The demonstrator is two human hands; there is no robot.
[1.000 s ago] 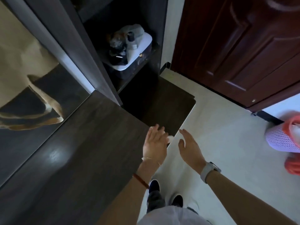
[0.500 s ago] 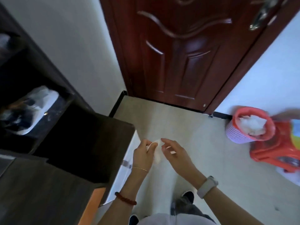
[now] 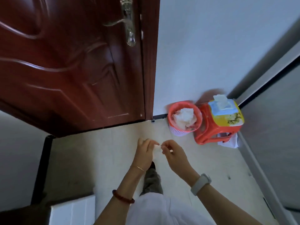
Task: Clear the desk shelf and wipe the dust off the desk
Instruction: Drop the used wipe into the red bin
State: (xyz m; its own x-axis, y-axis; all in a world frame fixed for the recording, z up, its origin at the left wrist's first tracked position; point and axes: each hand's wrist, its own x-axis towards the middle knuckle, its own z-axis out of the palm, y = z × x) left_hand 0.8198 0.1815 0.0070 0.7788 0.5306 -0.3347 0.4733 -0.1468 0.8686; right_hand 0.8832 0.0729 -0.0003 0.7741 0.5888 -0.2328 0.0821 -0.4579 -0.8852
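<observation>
Wipe [image 3: 157,148] pinched between left hand [image 3: 145,153] and right hand [image 3: 174,155] above pale floor [image 3: 113,153], near red bin [image 3: 185,118].

The white wad [image 3: 157,149] between the left hand [image 3: 145,154] and right hand [image 3: 175,155] is mostly hidden. The tabletop [image 3: 24,215], below-left of them, is cut off.

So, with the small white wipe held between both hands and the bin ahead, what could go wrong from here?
1. The pink bin already looks full of white tissue, so a tossed wipe may roll off onto the floor.
2. The left hand and right hand only pinch the wipe at its edges; it might slip while walking.
3. The red stool stands right beside the bin and may get bumped.
</observation>
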